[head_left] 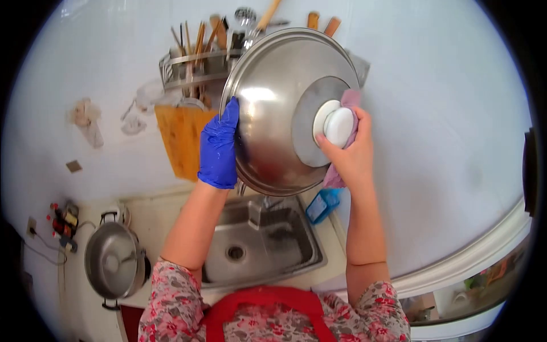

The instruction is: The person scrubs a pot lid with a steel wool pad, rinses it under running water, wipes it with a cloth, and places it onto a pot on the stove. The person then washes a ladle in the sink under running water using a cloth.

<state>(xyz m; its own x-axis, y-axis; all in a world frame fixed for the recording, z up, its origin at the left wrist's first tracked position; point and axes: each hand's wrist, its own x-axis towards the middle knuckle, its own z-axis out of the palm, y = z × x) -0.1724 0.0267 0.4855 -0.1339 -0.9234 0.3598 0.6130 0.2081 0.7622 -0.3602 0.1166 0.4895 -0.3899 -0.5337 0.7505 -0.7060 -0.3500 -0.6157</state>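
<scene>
A large steel pot lid point(268, 131) with a white knob point(338, 126) is held up in front of me, tilted so its domed top faces me. My left hand point(218, 149), in a blue glove, is closed on the lid's left rim. My bare right hand point(354, 149) is at the knob, fingers behind it and thumb across its lower side. A pinkish-purple cloth point(335, 178) is bunched under the right hand and shows above and below it. Part of the right fingers is hidden behind the knob and cloth.
Below the lid lies a steel sink point(256, 245), with a blue bottle point(322, 206) at its right corner. On the left counter stands a steel pot point(114, 259) near several condiment bottles point(61, 222). A utensil rack point(196, 60) and a wooden cutting board point(176, 139) are at the wall.
</scene>
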